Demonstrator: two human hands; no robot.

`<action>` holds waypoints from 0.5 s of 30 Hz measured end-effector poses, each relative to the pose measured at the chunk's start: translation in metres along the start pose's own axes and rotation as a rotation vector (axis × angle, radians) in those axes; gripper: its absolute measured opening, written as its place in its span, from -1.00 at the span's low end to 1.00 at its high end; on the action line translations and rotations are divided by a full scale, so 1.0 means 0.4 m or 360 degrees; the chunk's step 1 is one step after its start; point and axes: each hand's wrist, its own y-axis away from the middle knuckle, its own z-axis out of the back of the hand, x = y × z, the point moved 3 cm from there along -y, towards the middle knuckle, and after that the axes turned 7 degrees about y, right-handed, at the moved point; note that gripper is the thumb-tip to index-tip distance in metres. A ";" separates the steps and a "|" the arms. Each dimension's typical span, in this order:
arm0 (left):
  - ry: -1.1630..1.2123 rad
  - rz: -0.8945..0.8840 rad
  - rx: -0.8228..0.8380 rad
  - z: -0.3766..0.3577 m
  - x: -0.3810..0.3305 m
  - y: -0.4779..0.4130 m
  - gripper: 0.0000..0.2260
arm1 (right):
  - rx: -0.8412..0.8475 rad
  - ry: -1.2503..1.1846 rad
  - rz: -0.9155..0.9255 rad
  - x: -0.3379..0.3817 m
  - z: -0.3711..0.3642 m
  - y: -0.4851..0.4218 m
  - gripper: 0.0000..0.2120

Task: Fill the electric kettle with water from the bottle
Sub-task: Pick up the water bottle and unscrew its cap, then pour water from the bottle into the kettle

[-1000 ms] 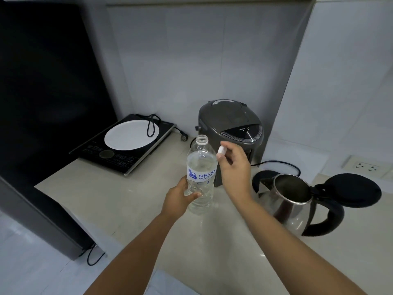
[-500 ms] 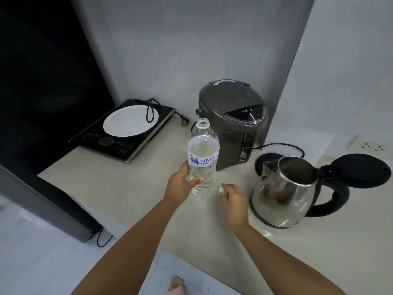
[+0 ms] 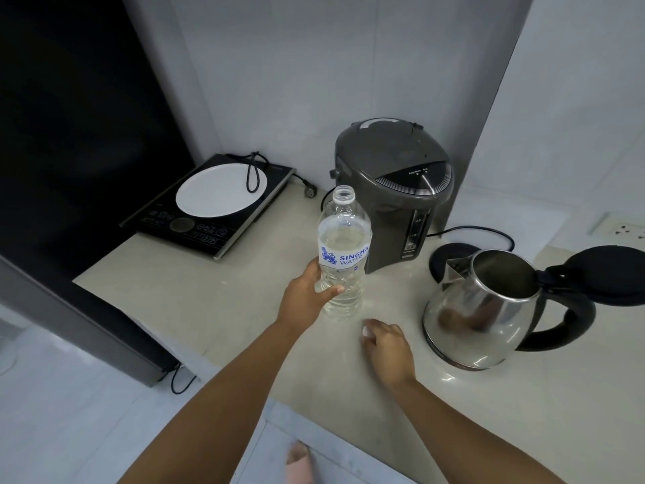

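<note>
A clear plastic water bottle point(image 3: 343, 239) with a blue-lettered label stands upright on the counter, uncapped and mostly full. My left hand point(image 3: 307, 295) grips its lower body. My right hand point(image 3: 387, 347) rests low on the counter in front of the bottle, fingers closed around the small white cap point(image 3: 366, 331), which barely shows. To the right stands the steel electric kettle point(image 3: 481, 309) with a black handle, its black lid point(image 3: 607, 274) swung open to the right.
A dark grey thermo pot point(image 3: 394, 190) stands behind the bottle, against the wall. An induction cooktop point(image 3: 213, 207) with its cord sits at the back left. The kettle's black base point(image 3: 450, 255) and a wall socket point(image 3: 628, 230) lie at the right. The counter edge point(image 3: 195, 347) runs near me.
My right hand came down from the bottle's mouth to the counter with the cap. The left hand has kept its hold on the bottle.
</note>
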 end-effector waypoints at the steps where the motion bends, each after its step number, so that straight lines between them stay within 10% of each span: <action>1: -0.0018 -0.0005 0.0023 0.001 -0.003 0.001 -0.40 | 0.0006 -0.0039 -0.0017 -0.001 0.000 -0.001 -0.84; 15: -0.0083 -0.0221 0.0097 0.104 -0.231 -0.039 -0.20 | -0.0403 -0.0693 -0.0155 0.166 0.044 -0.119 -0.05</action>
